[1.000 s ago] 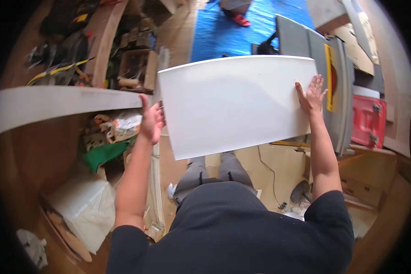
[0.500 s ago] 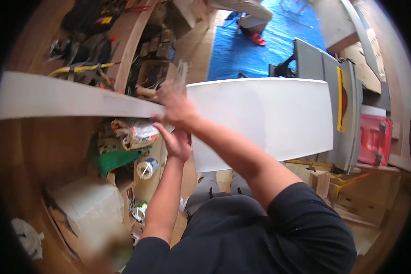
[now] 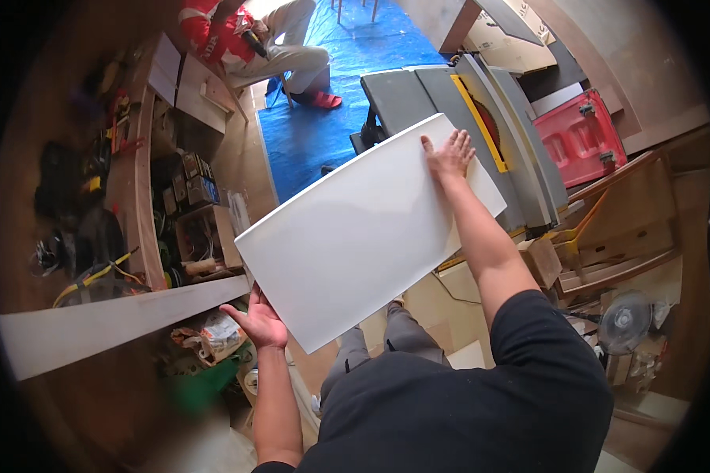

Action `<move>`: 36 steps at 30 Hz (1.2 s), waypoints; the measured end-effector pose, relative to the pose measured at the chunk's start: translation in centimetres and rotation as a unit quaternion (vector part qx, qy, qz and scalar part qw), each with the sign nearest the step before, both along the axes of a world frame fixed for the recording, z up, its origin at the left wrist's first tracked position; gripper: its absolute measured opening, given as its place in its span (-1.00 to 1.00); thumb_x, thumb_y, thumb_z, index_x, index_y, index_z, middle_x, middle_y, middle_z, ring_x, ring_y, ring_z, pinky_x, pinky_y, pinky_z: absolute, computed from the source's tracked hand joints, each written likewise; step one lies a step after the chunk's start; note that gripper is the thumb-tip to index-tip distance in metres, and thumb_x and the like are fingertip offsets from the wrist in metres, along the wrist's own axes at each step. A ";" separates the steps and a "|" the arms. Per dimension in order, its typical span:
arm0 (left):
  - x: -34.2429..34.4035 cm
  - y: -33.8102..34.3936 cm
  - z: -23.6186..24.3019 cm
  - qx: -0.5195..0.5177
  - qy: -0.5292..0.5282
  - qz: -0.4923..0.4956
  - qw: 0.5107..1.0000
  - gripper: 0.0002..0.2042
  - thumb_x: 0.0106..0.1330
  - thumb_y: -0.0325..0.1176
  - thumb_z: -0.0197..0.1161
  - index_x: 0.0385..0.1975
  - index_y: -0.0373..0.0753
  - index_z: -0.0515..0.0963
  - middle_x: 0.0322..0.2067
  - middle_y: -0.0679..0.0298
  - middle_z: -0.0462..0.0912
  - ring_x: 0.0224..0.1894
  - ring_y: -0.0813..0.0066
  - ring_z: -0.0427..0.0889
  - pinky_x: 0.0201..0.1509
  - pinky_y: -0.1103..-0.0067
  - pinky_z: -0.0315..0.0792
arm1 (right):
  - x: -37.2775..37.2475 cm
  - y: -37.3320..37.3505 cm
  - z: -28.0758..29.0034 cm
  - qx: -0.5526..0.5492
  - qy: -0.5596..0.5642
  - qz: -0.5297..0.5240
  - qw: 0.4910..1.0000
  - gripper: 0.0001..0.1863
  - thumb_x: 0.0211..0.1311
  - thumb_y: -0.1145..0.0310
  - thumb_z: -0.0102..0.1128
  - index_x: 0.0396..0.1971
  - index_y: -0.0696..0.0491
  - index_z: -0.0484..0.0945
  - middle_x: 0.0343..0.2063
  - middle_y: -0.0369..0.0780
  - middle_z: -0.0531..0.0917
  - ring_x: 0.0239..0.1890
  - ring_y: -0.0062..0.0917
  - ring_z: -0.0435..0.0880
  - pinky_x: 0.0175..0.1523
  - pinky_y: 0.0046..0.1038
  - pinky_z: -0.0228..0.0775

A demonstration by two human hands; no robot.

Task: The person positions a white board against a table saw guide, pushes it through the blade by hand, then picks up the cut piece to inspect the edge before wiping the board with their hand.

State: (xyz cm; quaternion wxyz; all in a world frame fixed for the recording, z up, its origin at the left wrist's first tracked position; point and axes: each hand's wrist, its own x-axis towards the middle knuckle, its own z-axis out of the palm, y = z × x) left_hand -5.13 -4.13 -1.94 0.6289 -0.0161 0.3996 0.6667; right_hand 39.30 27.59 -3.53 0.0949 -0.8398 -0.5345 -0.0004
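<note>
A white rectangular panel lies slantwise before me, its far right part over the grey table saw. On its upper face near the right end, my right hand rests flat with fingers spread. My left hand is at the panel's near left edge, palm up and thumb stretched away; its fingertips are partly hidden by the edge. Close beyond that hand is the end of a long pale board reaching off to the left.
The saw's blade slot has a yellow insert. A red case stands to its right. A seated person is at the far left by a blue tarp. Shelves with tools and boxes line the left; a clear round fan-like object sits at right.
My view has swung to the right. My right hand has moved from beside the left hand to the panel's far right end. The panel now lies slanted, nearer the saw blade.
</note>
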 end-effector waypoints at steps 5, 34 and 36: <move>-0.5 0.0 1.0 -0.005 0.031 -0.001 1.000 0.33 0.11 0.79 -0.10 0.53 -0.44 0.19 0.51 0.14 0.34 0.52 0.12 0.28 0.64 0.19 0.08 | -15.6 -0.5 1.2 -0.028 0.066 0.337 0.939 0.07 0.33 -0.49 0.04 0.56 0.08 0.25 0.61 0.08 0.08 0.68 0.01 -0.17 0.69 0.12 -0.47; 0.4 6.3 -9.8 -0.274 0.379 -0.144 0.872 -0.14 0.43 0.39 0.16 0.28 -0.43 0.48 0.14 0.03 0.66 0.06 0.14 0.69 0.11 0.23 0.63 | 11.9 -21.8 3.2 0.158 0.653 -0.210 0.710 -0.50 0.45 0.15 0.32 0.17 0.22 0.55 -0.03 -0.14 0.75 -0.13 -0.39 0.75 0.00 -0.32 0.64; 1.2 6.1 -9.9 -0.281 0.357 -0.127 0.881 -0.10 0.41 0.41 0.17 0.31 -0.45 0.46 0.17 0.04 0.65 0.07 0.13 0.69 0.13 0.20 0.62 | 11.7 -20.3 2.8 0.130 0.719 -0.194 0.654 -0.49 0.44 0.15 0.36 0.14 0.26 0.57 -0.07 -0.12 0.75 -0.14 -0.40 0.74 -0.01 -0.34 0.63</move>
